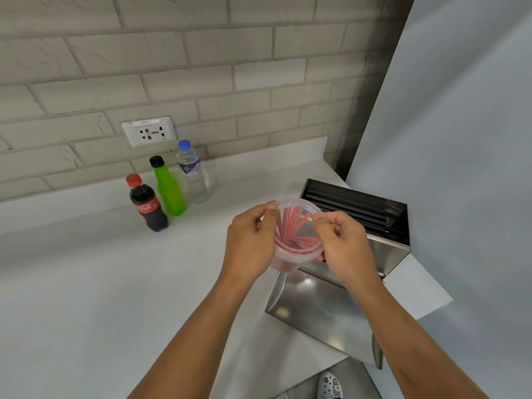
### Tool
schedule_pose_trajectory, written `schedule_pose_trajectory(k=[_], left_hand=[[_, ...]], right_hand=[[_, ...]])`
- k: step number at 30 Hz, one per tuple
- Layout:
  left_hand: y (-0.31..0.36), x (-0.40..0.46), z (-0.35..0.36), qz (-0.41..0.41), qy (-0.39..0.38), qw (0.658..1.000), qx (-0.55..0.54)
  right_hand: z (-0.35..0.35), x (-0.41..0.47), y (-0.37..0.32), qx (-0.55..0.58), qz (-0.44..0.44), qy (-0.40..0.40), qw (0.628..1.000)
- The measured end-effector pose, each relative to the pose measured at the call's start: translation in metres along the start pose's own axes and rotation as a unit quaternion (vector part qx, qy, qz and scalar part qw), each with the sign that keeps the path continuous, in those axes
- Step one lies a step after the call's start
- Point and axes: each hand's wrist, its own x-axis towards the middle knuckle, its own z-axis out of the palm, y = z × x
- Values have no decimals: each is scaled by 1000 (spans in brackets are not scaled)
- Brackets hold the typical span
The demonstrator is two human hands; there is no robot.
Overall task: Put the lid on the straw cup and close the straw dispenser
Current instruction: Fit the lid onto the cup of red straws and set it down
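A clear plastic straw cup (288, 262) filled with red straws is held above the counter. A clear round lid (300, 226) lies over its mouth, tilted. My left hand (250, 240) grips the cup's left side, thumb on the lid's rim. My right hand (342, 243) pinches the lid's right rim and supports the cup. Behind them stands the steel straw dispenser (383, 249), open, with black straws (345, 205) inside. Its hinged steel lid (319, 306) hangs down towards the counter's front.
A cola bottle (146, 205), a green bottle (168, 188) and a water bottle (193, 174) stand at the back left of the white counter (100, 283). A wall socket (149, 133) sits on the brick wall. A grey panel (460, 139) bounds the right side.
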Motion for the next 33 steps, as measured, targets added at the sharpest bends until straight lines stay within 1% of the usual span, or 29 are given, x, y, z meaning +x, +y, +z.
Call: schedule_pose_trajectory(k=[2,5,7,10,13,16,21,26,29,33], left_hand=[[3,-4,-1,4,-11,1000,-1],[4,-18,3,42,-36,998,-14],[1,-22,6,51,-32,998,-18],[4,-22,5,49,-19,998,-37],[6,-17,1,57,-30,997,-31],[4,-15,-3,59,-46,996,-54],[-3,-13,-8,36,-52,996,-70],[-23,-3,-27,-24,-6,1000,-13],[-42,1,-45,-51,-4,998,42],[-70,4,-67,-84,5,988,132]], right_hand=[[-6,3,-6,1,24,-18,1000],[-12,7,-14,-31,38,-44,998],[-15,8,-16,-37,43,-48,997],[-14,5,-14,-48,32,-48,997],[-11,-1,-9,-30,21,-40,999],[-8,-5,-6,-20,3,-40,999],[-6,-8,-1,-1,-14,-53,999],[5,-1,10,43,29,-128,990],[18,3,22,25,62,-159,985],[46,7,40,6,109,-179,978]])
